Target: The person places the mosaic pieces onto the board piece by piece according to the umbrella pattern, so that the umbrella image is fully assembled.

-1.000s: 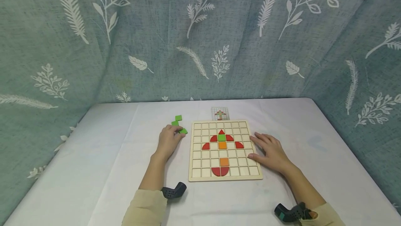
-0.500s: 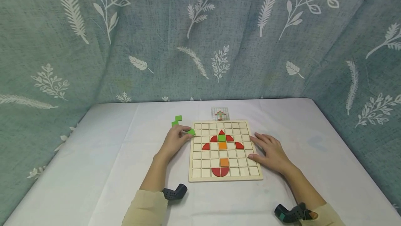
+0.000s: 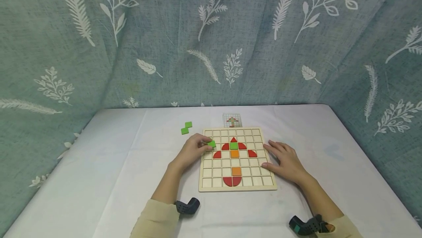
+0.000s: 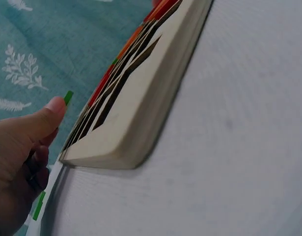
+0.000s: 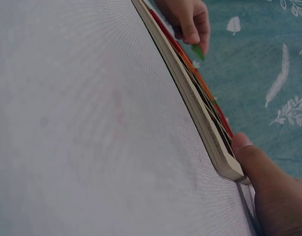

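My left hand pinches a green square tile between thumb and fingertips, over the left side of a wooden grid board. In the left wrist view the tile shows edge-on at the thumb tip, raised off the board. My right hand rests at the board's right edge, fingers spread, with the thumb on the rim in the right wrist view. Set in the grid are red quarter-round pieces, a red triangle, a green square and two orange squares.
Two loose green tiles lie on the white cloth left of the board. Behind the board's far edge lies a small card printed with a gridded picture. A patterned blue-green curtain hangs behind and beside the table.
My left hand has picked a green tile off the cloth and carried it right, over the board's left side. Two green tiles stay behind. The right hand has kept its place.
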